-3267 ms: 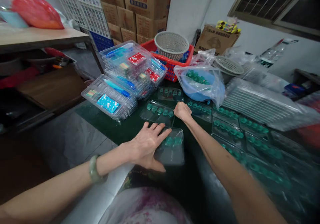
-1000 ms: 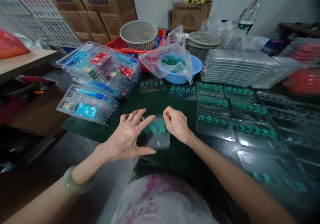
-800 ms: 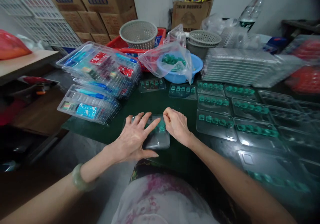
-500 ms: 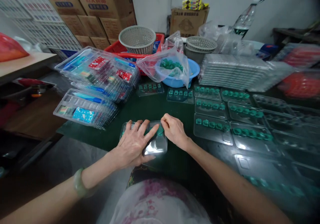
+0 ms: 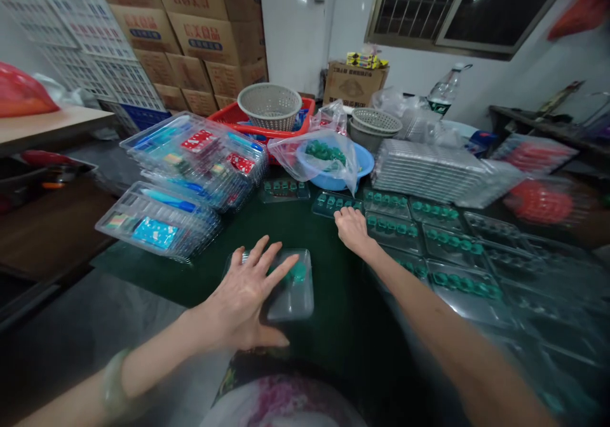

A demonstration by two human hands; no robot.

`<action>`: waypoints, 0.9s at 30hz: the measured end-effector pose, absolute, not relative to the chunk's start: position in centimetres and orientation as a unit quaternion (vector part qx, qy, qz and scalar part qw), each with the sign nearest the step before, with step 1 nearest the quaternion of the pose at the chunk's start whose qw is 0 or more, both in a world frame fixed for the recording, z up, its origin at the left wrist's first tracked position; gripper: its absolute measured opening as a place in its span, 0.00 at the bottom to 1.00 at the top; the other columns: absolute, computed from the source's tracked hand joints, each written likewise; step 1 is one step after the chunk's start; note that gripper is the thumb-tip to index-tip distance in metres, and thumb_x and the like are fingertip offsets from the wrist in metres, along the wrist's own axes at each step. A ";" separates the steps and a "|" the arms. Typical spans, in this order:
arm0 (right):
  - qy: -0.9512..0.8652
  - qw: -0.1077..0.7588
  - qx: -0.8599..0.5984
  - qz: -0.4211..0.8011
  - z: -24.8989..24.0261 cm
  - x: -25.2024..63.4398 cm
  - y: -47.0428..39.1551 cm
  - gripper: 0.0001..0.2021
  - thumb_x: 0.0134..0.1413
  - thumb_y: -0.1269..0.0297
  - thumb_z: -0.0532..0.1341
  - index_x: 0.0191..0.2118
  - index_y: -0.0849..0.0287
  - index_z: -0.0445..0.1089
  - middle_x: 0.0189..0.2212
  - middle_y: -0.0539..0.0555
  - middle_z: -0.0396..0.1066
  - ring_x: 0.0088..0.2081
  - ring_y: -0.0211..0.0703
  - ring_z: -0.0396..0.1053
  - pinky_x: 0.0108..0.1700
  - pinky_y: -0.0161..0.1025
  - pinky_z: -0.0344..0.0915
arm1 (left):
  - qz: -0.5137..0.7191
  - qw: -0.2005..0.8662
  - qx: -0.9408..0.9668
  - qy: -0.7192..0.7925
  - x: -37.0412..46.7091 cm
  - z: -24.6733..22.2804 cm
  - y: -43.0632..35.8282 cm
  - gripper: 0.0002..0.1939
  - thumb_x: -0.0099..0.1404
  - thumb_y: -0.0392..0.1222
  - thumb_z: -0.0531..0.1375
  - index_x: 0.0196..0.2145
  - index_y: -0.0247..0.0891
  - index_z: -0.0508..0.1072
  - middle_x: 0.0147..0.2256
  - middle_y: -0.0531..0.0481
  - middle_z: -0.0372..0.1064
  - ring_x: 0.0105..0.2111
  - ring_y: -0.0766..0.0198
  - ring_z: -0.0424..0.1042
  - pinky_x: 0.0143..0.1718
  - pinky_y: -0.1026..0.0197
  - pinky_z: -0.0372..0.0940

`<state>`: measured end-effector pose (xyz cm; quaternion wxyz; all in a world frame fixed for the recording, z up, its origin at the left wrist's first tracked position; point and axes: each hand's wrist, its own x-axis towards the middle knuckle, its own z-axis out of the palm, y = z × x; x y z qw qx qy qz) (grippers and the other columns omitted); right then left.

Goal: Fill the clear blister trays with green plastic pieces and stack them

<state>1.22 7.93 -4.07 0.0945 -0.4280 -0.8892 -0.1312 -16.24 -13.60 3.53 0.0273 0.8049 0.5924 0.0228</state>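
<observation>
My left hand lies flat with fingers spread on a clear plastic blister tray that has small green pieces in its top row, near the table's front edge. My right hand is stretched out past that tray, fingers curled, over the near edge of a row of clear trays with green pieces. Whether it holds a piece I cannot tell. A blue bowl of green pieces in a clear bag stands further back.
Stacks of filled blister packs stand at the left. A pile of empty clear trays lies at the back right. Grey baskets, a red crate, cardboard boxes and a water bottle are behind. The dark green table carries many trays at the right.
My right hand left the near tray and reached forward to the row of trays behind. My left hand stayed on the near tray. The camera tilted up.
</observation>
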 end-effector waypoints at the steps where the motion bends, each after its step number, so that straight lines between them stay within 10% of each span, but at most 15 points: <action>1: -0.890 0.098 -0.422 -0.140 -4.0 1.3 7.5 0.11 0.49 0.77 0.49 0.34 0.63 0.66 0.34 0.59 0.65 0.37 0.46 0.58 0.36 0.39 0.51 | 0.037 0.036 0.805 0.591 -16.5 3.8 -13.6 0.52 0.42 0.63 0.59 0.60 0.41 0.43 0.58 0.35 0.43 0.57 0.36 0.37 0.48 0.35 0.44; 18: -0.909 0.280 -0.225 -0.211 2.6 2.1 -7.3 0.08 0.53 0.75 0.50 0.25 0.60 0.60 0.22 0.51 0.56 0.28 0.39 0.52 0.28 0.39 0.45 | 0.424 -0.052 0.610 0.667 -19.1 5.4 -13.8 0.19 0.62 0.43 0.49 0.51 0.39 0.58 0.50 0.46 0.60 0.49 0.60 0.60 0.49 0.55 0.55; 27: -0.949 0.253 -0.157 -0.106 -0.9 -0.2 -11.7 0.08 0.54 0.71 0.50 0.26 0.59 0.60 0.23 0.52 0.59 0.29 0.41 0.54 0.27 0.40 0.44 | 0.155 -0.034 0.803 0.574 -18.6 5.6 -15.2 0.48 0.40 0.67 0.58 0.55 0.39 0.56 0.57 0.37 0.46 0.57 0.40 0.41 0.51 0.42 0.45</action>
